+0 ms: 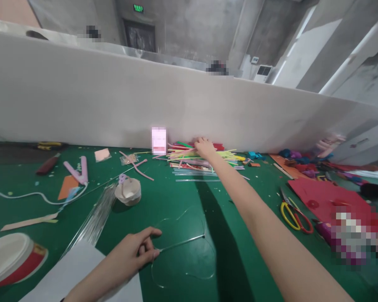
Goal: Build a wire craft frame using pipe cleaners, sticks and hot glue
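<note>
In the lower middle, my left hand (pixel 141 248) pinches the near end of a thin wire (pixel 183 244) between thumb and fingers. The wire's straight stem points right to a small dark joint, and fine clear loops spread around it above the green table. My right hand (pixel 204 147) is stretched far forward against the white partition. It rests over a pile of coloured pipe cleaners (pixel 192 161), fingers apart; the fingertips are partly lost among them, and no held piece shows.
Left are a paper cup (pixel 128 192), a bundle of wires (pixel 94 220), white paper (pixel 78 272), a pink glue gun (pixel 83 170) with its cord and a large tub (pixel 12 260). Scissors (pixel 294 214) and red sheets (pixel 327 195) lie right. A white partition (pixel 113 92) closes the back.
</note>
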Available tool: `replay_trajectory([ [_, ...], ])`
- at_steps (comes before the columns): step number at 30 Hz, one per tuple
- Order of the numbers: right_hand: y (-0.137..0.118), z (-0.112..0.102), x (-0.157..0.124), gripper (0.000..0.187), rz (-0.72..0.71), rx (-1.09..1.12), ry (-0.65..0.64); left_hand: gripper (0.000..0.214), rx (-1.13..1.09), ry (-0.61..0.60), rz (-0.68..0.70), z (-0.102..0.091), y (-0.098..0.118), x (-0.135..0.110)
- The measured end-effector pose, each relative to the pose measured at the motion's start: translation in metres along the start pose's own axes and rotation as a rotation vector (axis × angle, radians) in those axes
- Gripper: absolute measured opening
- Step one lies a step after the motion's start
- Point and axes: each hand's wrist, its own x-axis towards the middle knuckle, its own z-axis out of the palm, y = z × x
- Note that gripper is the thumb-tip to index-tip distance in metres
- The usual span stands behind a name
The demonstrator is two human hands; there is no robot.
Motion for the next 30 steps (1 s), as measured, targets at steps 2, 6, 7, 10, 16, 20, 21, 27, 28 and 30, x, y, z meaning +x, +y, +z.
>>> replay_trajectory([
  [2, 0.003, -0.009, 0.004, 0.028, -0.039, -0.018, -0.010, 0.043, -0.026, 0.009, -0.006, 0.000, 0.003, 0.000],
  [6, 0.006, -0.028, 0.004, 0.028, -0.047, -0.019, 0.002, 0.033, -0.198, 0.011, -0.067, -0.002, 0.017, -0.002],
  [7, 0.006, -0.031, 0.003, 0.029, -0.034, -0.012, 0.006, 0.034, -0.266, 0.020, -0.092, -0.003, 0.021, -0.002],
  [10, 0.003, -0.034, -0.006, 0.028, 0.018, 0.033, 0.017, 0.039, -0.456, 0.115, -0.140, -0.006, 0.028, -0.002],
  [16, -0.010, -0.034, -0.033, 0.053, 0.059, 0.296, 0.075, 0.039, -0.849, 0.344, -0.110, -0.005, 0.030, 0.000],
  [20, -0.043, -0.038, -0.077, 0.049, 0.111, 0.687, 0.135, 0.039, -0.995, 0.452, -0.064, 0.001, 0.034, 0.000],
  [21, -0.057, -0.038, -0.096, 0.051, 0.182, 1.015, 0.167, 0.040, -1.003, 0.469, -0.049, 0.002, 0.035, -0.001],
  [27, -0.154, -0.028, -0.218, 0.048, 0.391, 2.055, -0.139, 0.039, -0.944, 0.489, 0.038, 0.010, 0.040, -0.005],
  [28, -0.166, -0.025, -0.230, 0.045, 0.378, 2.069, -0.141, 0.039, -0.922, 0.475, 0.048, 0.012, 0.040, -0.005],
  [30, -0.183, -0.020, -0.241, 0.039, 0.385, 2.092, -0.093, 0.040, -0.876, 0.456, 0.065, 0.016, 0.041, -0.005],
])
